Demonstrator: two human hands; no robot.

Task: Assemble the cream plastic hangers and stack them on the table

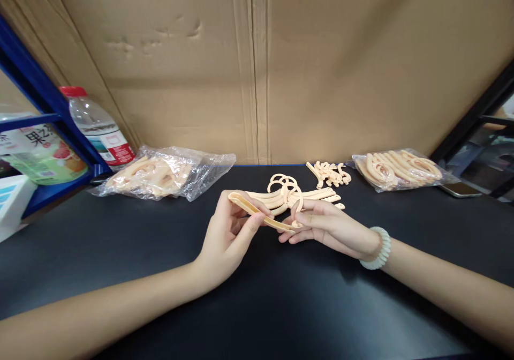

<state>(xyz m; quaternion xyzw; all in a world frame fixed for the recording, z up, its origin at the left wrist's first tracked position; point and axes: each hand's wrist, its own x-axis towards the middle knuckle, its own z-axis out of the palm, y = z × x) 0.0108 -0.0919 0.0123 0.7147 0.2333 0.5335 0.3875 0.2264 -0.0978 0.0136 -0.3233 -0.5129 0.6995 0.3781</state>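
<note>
Holds a long, grooved beige strip point(275, 223) aslant above the black tabletop point(257, 306), with thumb and fingers of the left hand point(225, 242) clamped on it. Pinches a curved beige piece point(301, 199) between thumb and fingers of the right hand point(321, 222), right at the strip's lower end; cannot tell if joined there. Just beyond, on the tabletop, more long strips point(321, 194) and thin arcs point(277, 179); farther back, a pile of small hooked pieces point(332, 174) between two clear plastic bags point(201, 170) of beige parts.

Mod. bright; diag. shadow on cardboard point(373, 33); glare on plastic bag point(160, 175); edges stretched.
</note>
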